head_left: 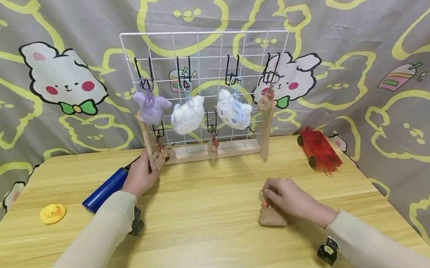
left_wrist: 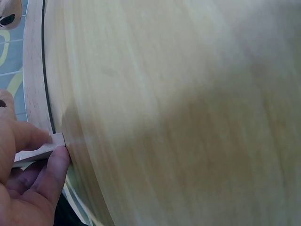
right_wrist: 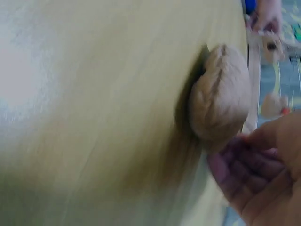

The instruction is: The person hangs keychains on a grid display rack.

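Observation:
My left hand [head_left: 140,175] grips the foot of the left wooden post of a white wire-grid display rack [head_left: 236,150]. In the left wrist view, thumb and fingers pinch the end of that wooden foot [left_wrist: 57,140]. My right hand [head_left: 293,200] holds a brown plush keychain [head_left: 272,217] by the ring at its top, in front of the rack's right side. The right wrist view shows the plush body hanging close to the tabletop, with the fingers at its ring end. On the rack's black hooks hang a purple plush keychain [head_left: 153,110], two white ones and several small brown ones.
A dark blue cylinder [head_left: 107,190] with a black end lies beside my left hand. Farther left sits a yellow duck toy [head_left: 53,213]. A red translucent toy car [head_left: 320,150] stands at the back right. A patterned grey curtain [head_left: 364,18] hangs behind the wooden table.

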`<state>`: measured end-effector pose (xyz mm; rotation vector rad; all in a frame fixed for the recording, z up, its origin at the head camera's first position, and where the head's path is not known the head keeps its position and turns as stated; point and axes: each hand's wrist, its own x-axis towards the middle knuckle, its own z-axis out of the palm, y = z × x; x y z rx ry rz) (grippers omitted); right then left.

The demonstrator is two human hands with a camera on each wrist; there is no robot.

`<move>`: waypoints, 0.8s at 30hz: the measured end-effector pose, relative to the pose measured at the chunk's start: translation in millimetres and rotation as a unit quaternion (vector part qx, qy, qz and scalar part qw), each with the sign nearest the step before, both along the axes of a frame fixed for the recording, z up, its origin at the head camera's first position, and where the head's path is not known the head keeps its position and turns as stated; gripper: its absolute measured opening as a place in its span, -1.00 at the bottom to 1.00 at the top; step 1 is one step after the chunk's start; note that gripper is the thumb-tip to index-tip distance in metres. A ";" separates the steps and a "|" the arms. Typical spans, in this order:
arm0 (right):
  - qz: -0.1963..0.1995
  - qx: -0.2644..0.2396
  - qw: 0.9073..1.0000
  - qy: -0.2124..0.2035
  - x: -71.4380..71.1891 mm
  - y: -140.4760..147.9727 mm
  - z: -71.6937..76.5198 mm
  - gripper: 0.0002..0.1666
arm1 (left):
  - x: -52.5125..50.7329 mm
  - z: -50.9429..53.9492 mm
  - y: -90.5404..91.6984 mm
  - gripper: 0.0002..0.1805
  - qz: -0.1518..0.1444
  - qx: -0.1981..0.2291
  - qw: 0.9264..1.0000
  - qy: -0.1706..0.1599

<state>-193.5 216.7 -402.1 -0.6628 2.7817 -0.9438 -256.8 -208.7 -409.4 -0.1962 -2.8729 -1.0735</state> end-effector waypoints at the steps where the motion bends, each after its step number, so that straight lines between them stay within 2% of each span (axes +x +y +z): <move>1: 0.003 -0.029 0.999 -0.016 -2.5 2.9 -1.9 -0.83 | 0.3 0.0 -0.2 -0.37 0.000 0.001 1.000 -0.001; 3: 0.008 -0.093 0.994 -0.059 -7.3 9.0 -5.7 -0.81 | 0.5 -0.3 -0.8 -0.36 0.000 0.001 1.000 -0.002; 5: 0.011 -0.156 0.982 -0.101 -12.1 14.5 -9.7 -0.76 | 0.6 -0.4 -0.9 -0.34 -0.002 0.002 1.000 -0.002; 9: 0.005 -0.266 0.949 -0.170 -21.3 21.2 -16.6 -0.68 | 0.5 -0.5 -1.3 -0.33 -0.002 0.002 1.000 0.000; 13: -0.016 -0.356 0.911 -0.208 -28.8 23.6 -16.2 -0.75 | -1.5 -0.2 -0.2 -0.33 -0.002 -0.001 1.000 0.006; 15: -0.030 -0.383 0.898 -0.214 -31.8 23.2 -13.5 -0.79 | -2.8 -0.6 0.3 -0.32 -0.002 -0.002 1.000 0.008; 17: -0.041 -0.396 0.893 -0.208 -34.9 22.8 -10.2 -0.79 | -4.0 -1.6 0.4 -0.32 -0.003 -0.002 1.000 0.009; 24: -0.069 -0.391 0.904 -0.158 -46.9 10.2 3.0 -0.83 | -2.9 -4.8 -0.9 -0.34 0.002 -0.004 1.000 0.008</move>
